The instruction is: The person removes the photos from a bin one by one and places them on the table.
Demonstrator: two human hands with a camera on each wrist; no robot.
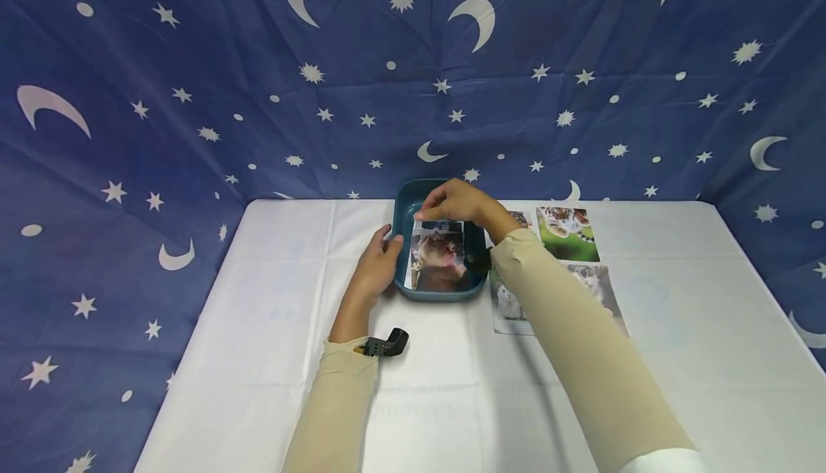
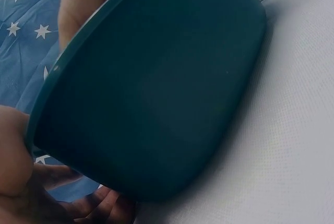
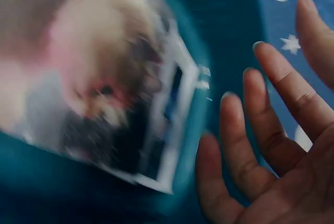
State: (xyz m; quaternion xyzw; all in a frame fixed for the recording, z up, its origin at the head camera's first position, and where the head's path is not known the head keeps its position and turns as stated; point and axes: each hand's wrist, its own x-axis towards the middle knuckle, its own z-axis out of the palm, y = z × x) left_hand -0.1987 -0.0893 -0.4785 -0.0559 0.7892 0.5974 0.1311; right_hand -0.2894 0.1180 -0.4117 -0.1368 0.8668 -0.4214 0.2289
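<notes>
A teal plastic tub (image 1: 445, 297) stands at the back of the table. My left hand (image 1: 376, 266) grips its left side, the thumb at the rim and the fingers along the outer wall. Inside the tub lies a photo print (image 1: 440, 261) of a light-furred animal, blurred in the right wrist view, with at least one more print under its edge. Over the tub's far end is my right hand (image 1: 459, 201); its fingers (image 3: 235, 125) are spread and apart from the prints in the right wrist view.
Several more prints lie right of the tub: a tiger print (image 1: 568, 235), a pale print with a snowman-like figure (image 1: 510, 307) and a grey animal print (image 1: 596, 283). My right forearm covers parts of them. A blue star-patterned cloth (image 1: 361, 86) hangs behind the white table (image 1: 426, 416).
</notes>
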